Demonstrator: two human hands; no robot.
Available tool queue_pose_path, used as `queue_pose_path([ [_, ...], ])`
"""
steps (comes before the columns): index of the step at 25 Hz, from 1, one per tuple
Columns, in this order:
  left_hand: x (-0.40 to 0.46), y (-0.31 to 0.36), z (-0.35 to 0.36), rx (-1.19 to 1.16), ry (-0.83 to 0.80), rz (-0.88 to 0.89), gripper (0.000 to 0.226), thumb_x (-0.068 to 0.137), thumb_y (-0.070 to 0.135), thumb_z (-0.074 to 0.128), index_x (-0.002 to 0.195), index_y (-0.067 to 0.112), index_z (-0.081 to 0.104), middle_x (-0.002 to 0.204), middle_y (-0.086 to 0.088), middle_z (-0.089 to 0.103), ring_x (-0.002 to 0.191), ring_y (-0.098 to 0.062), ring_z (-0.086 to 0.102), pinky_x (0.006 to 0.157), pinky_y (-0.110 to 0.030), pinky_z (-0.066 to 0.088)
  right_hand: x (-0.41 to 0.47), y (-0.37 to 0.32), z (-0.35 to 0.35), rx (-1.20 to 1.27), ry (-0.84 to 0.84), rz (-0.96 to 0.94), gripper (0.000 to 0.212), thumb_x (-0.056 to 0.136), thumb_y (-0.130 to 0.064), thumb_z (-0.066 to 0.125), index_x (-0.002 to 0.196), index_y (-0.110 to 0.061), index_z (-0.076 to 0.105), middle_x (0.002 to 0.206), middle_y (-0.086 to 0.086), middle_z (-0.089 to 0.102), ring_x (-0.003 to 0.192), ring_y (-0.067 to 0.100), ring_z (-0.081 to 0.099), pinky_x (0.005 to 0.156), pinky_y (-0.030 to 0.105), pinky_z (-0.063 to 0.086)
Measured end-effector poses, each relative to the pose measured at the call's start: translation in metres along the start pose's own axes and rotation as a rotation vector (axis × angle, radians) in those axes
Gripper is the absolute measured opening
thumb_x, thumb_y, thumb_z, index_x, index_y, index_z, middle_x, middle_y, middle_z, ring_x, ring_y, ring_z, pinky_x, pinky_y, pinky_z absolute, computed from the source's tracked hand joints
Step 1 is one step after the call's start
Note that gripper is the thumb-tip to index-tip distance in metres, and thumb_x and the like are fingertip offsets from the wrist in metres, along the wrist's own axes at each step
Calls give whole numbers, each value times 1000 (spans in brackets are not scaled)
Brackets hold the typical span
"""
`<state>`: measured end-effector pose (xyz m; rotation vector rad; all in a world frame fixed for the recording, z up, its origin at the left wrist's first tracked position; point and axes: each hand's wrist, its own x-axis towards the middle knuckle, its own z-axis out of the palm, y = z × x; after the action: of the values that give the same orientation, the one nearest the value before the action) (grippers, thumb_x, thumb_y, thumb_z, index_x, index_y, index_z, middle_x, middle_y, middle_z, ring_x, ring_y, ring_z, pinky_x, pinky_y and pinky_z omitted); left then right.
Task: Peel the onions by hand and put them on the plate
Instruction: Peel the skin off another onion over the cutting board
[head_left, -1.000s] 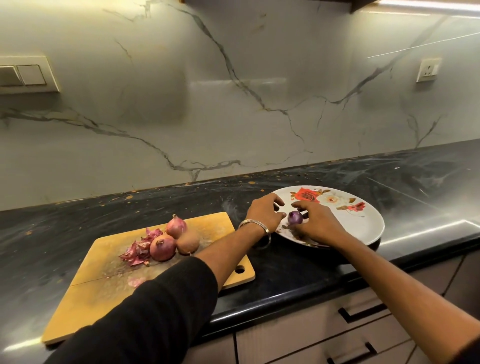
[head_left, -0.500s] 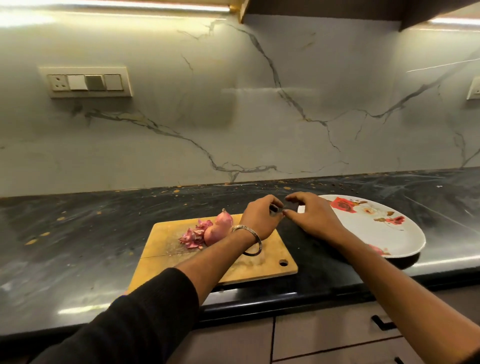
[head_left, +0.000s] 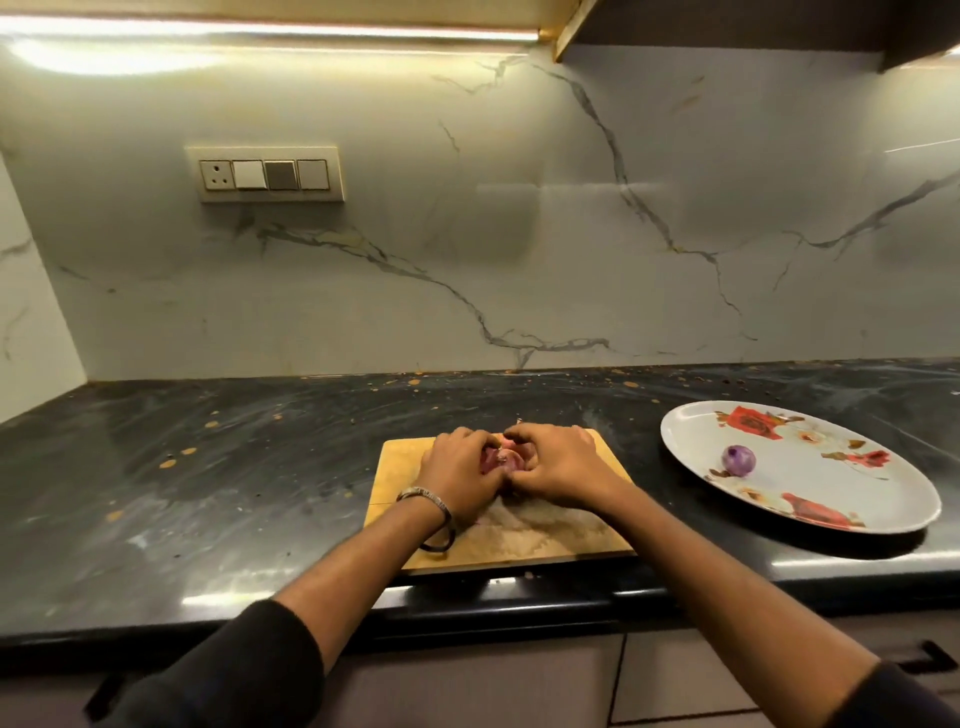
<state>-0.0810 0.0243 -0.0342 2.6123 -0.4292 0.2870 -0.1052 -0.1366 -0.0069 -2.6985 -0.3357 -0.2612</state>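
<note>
Left hand (head_left: 460, 475) and right hand (head_left: 558, 467) together over the wooden cutting board (head_left: 545, 535) near the counter's (head_left: 208, 493) front edge, fingers of both curled around a pink unpeeled onion (head_left: 501, 460) mostly hidden between them. Toward the counter's right end, one peeled purple onion (head_left: 738, 460) lying on the floral plate (head_left: 893, 499), well apart from the board.

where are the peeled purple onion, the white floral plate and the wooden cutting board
peeled purple onion (head_left: 738, 460), head view, middle of the bulb
white floral plate (head_left: 831, 486), head view, bare centre
wooden cutting board (head_left: 550, 540), head view, bare near part
</note>
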Motion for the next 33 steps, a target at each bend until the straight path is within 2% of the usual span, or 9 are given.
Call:
queue_pose_path([
  [3,-4,-15,5,-1,23,19,47,88,50,64,129,29,59,128,3,52,116,-19,43,98,-37,40,6,-4,14,-66,-58,-12,55,82,-31,70,135,-37,55,128,-3,66,130,20,52,121,55,9],
  [7,-3,-21,3,-80,-28,53,48,87,50,67,130,29,60,125,5,56,116,-17,47,99,-37,41,7,-1,16,-34,-21,-46,49,81,-36,75,129,-34,62,124,-4,68,128,19,54,120,54,10],
  [12,-2,-29,-6,-326,-45,148,25,93,36,64,116,28,70,106,6,71,94,-10,62,86,-40,53,7,0,6,4,13,-104,49,77,-44,76,124,-30,66,115,-10,72,114,11,61,120,54,6],
  [15,4,-35,-15,-523,8,139,29,92,30,65,121,23,66,114,7,69,107,-8,63,93,-33,54,11,-4,-1,136,32,-146,43,77,-43,77,118,-29,70,108,-11,74,104,7,65,118,50,26],
  [17,8,-37,-20,-712,-25,117,32,91,27,69,121,18,65,111,1,72,107,-13,66,93,-32,55,15,-8,-4,281,30,-153,40,76,-37,81,113,-25,73,99,-9,75,92,5,69,98,38,54],
  [18,9,-37,-22,-840,-65,80,35,90,27,69,122,16,63,110,-1,73,106,-17,68,93,-34,56,18,-10,-4,329,44,-145,38,75,-34,82,111,-24,74,95,-8,75,88,6,70,86,33,59],
  [24,19,-48,-23,-1260,-251,-9,51,88,21,58,135,3,51,125,-20,66,118,-38,62,102,-50,49,42,-8,22,506,171,-71,45,72,-37,87,113,-24,73,99,-10,72,88,1,67,72,11,51],
  [31,29,-60,-17,-1274,-266,18,50,86,17,60,134,4,55,126,-21,65,115,-33,63,100,-41,52,60,2,24,664,145,-113,14,79,-20,83,93,-18,81,86,-5,77,82,6,72,74,23,57],
  [33,30,-63,-17,-1276,-227,-21,48,83,21,62,128,4,57,119,-23,67,105,-31,67,88,-37,57,65,0,25,654,176,-160,9,80,-13,82,88,-17,81,80,-4,76,77,8,72,71,24,57],
])
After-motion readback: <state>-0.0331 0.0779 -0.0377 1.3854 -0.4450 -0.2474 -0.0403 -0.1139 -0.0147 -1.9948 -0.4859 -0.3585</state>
